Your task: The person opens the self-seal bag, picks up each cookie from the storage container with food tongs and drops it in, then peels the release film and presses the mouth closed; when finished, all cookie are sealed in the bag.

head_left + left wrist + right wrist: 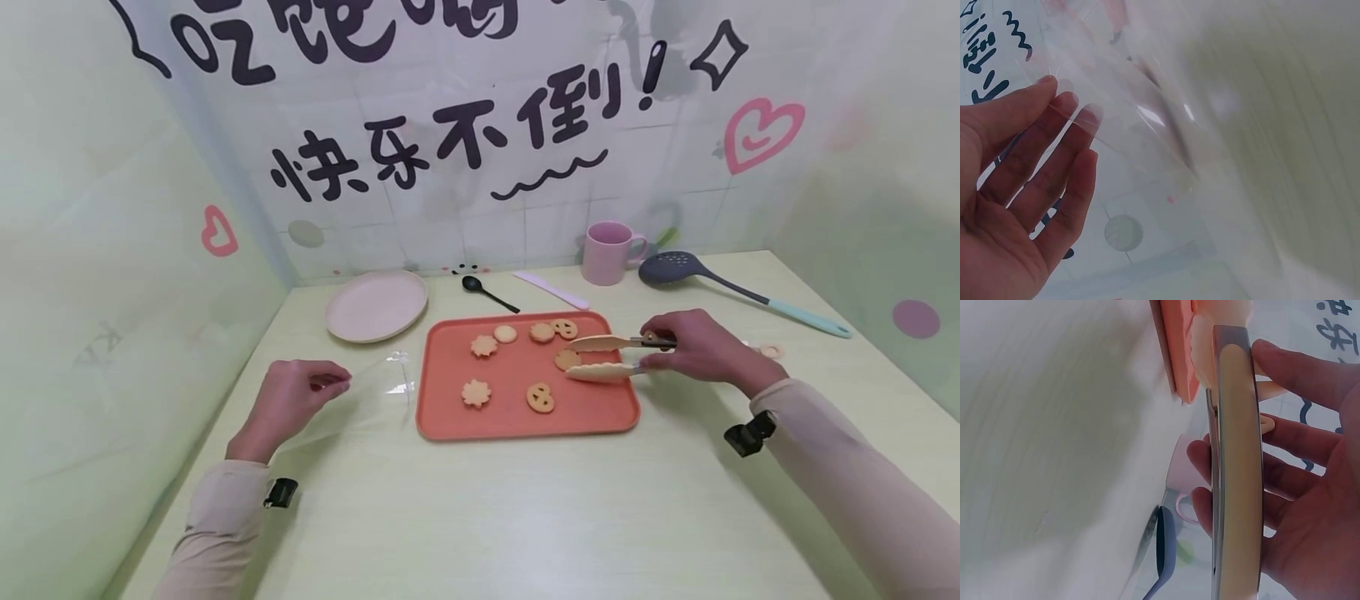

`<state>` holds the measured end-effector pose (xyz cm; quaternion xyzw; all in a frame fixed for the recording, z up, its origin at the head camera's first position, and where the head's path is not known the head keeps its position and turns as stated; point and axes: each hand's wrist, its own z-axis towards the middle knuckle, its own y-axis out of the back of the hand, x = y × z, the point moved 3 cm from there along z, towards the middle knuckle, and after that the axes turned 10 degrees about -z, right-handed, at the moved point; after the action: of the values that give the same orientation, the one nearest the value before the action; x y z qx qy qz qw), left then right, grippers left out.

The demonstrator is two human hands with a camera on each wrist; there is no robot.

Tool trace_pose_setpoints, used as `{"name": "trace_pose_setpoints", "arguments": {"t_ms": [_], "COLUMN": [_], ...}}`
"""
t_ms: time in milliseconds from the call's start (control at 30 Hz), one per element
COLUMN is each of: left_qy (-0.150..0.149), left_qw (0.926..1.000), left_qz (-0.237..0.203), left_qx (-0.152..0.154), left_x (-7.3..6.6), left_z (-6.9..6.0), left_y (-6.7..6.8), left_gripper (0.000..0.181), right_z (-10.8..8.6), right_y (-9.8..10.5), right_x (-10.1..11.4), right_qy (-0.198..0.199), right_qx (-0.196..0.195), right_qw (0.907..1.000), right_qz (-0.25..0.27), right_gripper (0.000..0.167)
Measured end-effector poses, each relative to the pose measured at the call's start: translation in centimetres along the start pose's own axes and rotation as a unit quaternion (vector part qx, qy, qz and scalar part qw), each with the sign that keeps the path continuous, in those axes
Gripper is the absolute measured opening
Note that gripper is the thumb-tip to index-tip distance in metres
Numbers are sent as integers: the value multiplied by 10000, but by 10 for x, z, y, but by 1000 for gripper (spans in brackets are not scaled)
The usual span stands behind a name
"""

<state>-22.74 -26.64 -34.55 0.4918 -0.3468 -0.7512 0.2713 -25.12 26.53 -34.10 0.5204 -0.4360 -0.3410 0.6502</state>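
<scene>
A clear plastic bag [390,379] is pinched at its edge between thumb and fingertips of the left hand [288,404], left of the orange tray [450,421]. In the left wrist view the transparent film [1147,125] stretches away from the left hand [1035,169]. The right hand [697,346] grips tongs [607,371] at the tray's right side; their tips lie on both sides of a round cookie [567,360]. In the right wrist view, fingers of the right hand [1304,456] curl round the tongs' handle [1239,469]. Several other cookies [476,393] lie on the tray.
Behind the tray are a pink plate [377,307], a black spoon [489,293], a lilac knife [552,291] and a pink mug [606,254]. A slotted ladle [738,287] lies at the back right. Pale walls stand behind and at both sides.
</scene>
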Motion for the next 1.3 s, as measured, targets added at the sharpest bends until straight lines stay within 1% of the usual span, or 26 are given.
{"name": "trace_pose_setpoints", "arguments": {"t_ms": [200,400,533,667,900,1100,1200,1300], "left_qy": [35,72,64,102,127,173,194,190], "left_qw": [10000,10000,10000,9999,9998,9996,9995,9994], "left_qz": [-38,-55,-68,-10,-25,-88,-91,-100], "left_qx": [-8,8,34,41,116,214,237,259], "left_x": [-1,-2,-3,-2,-1,-4,-6,-8], "left_z": [1,2,3,2,1,2,1,1], "left_y": [-1,-3,-4,-3,-2,-2,-2,-3], "left_gripper": [10,10,10,11,11,12,12,12], "right_z": [2,3,4,11,32,51,60,68], "right_y": [2,3,4,5,3,-5,-11,-18], "right_x": [5,10,14,25,58,101,123,143], "right_qy": [-30,26,98,231,383,663,827,902], "right_qx": [-101,-244,-371,-447,-316,-310,-226,-98], "right_qw": [9999,9997,9993,9987,9979,9944,9917,9895], "right_qz": [-34,38,5,59,418,763,960,1126], "right_gripper": [27,27,26,27,30,28,24,21]}}
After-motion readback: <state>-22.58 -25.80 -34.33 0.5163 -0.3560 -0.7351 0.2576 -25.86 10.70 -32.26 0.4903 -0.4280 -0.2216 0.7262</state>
